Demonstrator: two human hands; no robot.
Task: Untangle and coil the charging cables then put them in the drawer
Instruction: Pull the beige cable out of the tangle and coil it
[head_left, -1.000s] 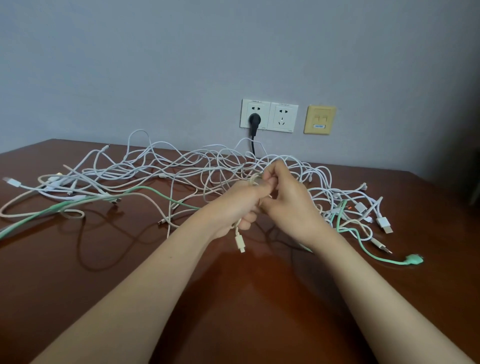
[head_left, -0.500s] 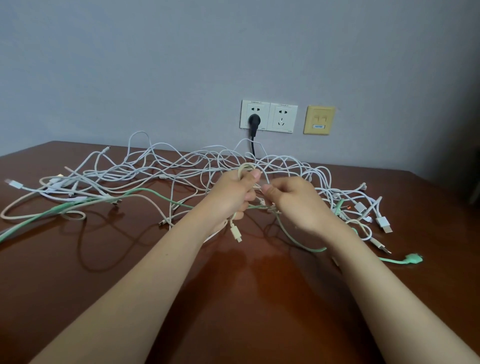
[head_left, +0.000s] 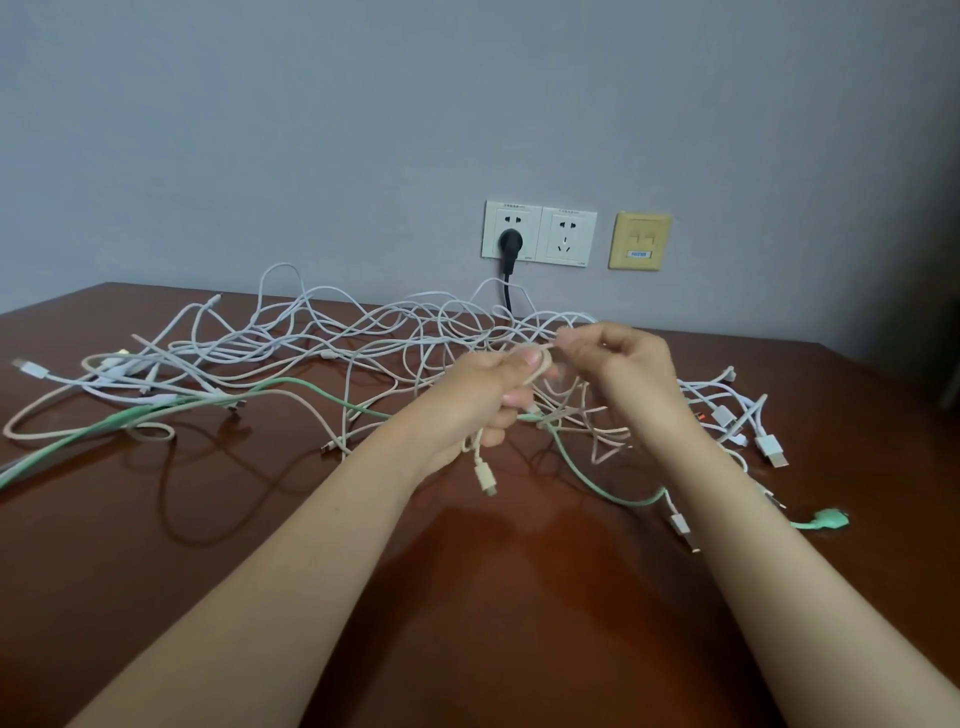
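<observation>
A tangle of white charging cables (head_left: 332, 338) sprawls across the brown table (head_left: 467, 597), with a green cable (head_left: 597, 483) and a beige cable (head_left: 72, 415) running through it. My left hand (head_left: 483, 400) grips small loops of the beige cable above the table; its plug (head_left: 484, 479) dangles below my fist. My right hand (head_left: 618, 364) pinches the same beige cable just right of my left thumb. No drawer is in view.
A black plug (head_left: 510, 244) sits in the wall socket behind the tangle, its cord dropping behind the table. White USB plugs (head_left: 771, 449) and the green plug (head_left: 831, 518) lie at the right. The table's back edge meets the grey wall.
My right hand has lifted and drawn slightly right, pulling the beige cable out from my left hand. The green cable has sagged lower in front of the hands.
</observation>
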